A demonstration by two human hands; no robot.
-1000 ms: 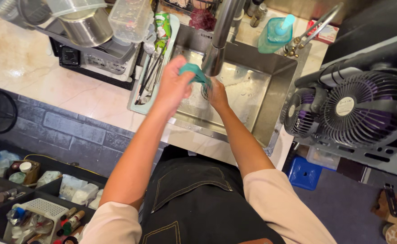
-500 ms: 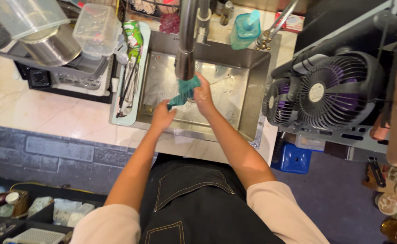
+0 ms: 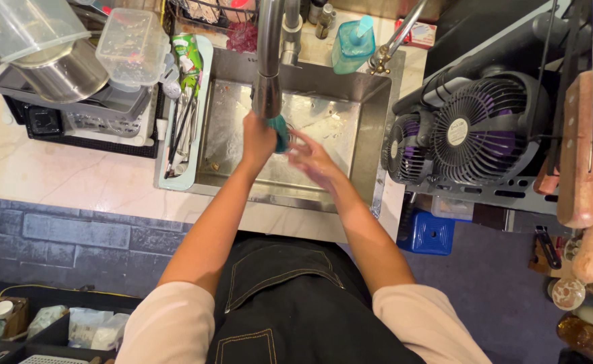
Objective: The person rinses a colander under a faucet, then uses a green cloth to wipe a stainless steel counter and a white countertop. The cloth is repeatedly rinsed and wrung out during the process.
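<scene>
I stand over a steel sink [image 3: 350,94]. My left hand [image 3: 258,140] is closed around a teal cloth [image 3: 281,129], held just under the head of the tall steel faucet [image 3: 268,61]. My right hand [image 3: 310,158] hovers beside it over the basin, blurred, with fingers spread and nothing in it. Whether water is running I cannot tell.
A pale green tray [image 3: 183,101] with utensils lies left of the sink. Beyond it, a dish rack [image 3: 87,101] holds a steel pot and clear plastic containers. A teal soap dispenser [image 3: 352,44] stands behind the basin. Two black-and-purple fans [image 3: 471,138] sit right of the sink.
The cloth has passed fully into my left hand and risen to the faucet head. My right hand has come off it and opened.
</scene>
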